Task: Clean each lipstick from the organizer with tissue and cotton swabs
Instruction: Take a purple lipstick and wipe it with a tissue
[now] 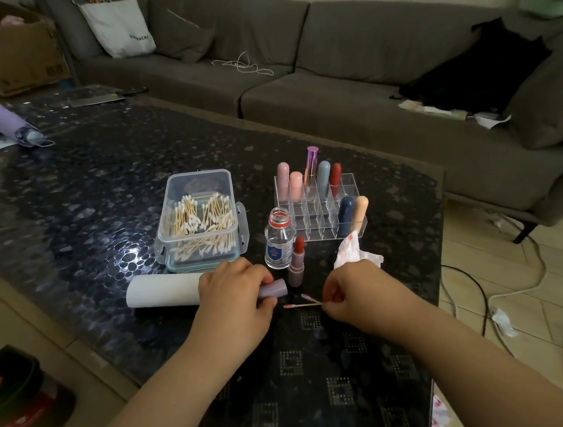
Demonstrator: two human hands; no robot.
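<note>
My left hand (234, 295) grips a mauve lipstick cap (274, 288) lying sideways, its open end facing right. My right hand (349, 292) pinches a cotton swab (302, 305) with a pink-stained tip that points left toward the cap. The opened lipstick (298, 261) with a red bullet stands upright on the table just behind the hands. A clear organizer (319, 209) holds several capped lipsticks. A stained crumpled tissue (354, 252) lies in front of the organizer. A second used swab (306, 298) lies on the table.
A clear box of cotton swabs (200, 221) stands left of an open small bottle (278, 239). A tissue roll (163, 290) lies behind my left hand. The dark patterned table (98, 182) carries a purple umbrella (12, 125) at far left. A grey sofa (329, 81) runs behind.
</note>
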